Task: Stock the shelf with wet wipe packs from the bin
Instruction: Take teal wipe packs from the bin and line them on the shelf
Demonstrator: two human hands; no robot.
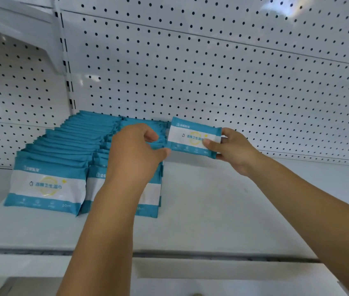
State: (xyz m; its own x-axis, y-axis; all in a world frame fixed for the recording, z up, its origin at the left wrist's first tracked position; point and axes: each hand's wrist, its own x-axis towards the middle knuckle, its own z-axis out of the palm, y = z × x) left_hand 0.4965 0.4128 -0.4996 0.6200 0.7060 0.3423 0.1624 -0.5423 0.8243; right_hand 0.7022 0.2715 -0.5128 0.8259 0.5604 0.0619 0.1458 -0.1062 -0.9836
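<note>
Two rows of teal-and-white wet wipe packs [47,186] stand upright on the white shelf [201,210], running back to the pegboard. My right hand [233,150] pinches one wet wipe pack [190,135] by its right end, held upright just right of the second row, near the back. My left hand [135,154] has curled fingers at the back of the second row, its thumb touching the held pack's lower left corner. The bin is out of view.
A white pegboard back wall [212,71] rises behind the shelf. An upright slotted post [68,77] divides it from the left bay. The shelf's front edge rail [169,255] runs across below my forearms. Bare shelf lies to the right of the rows.
</note>
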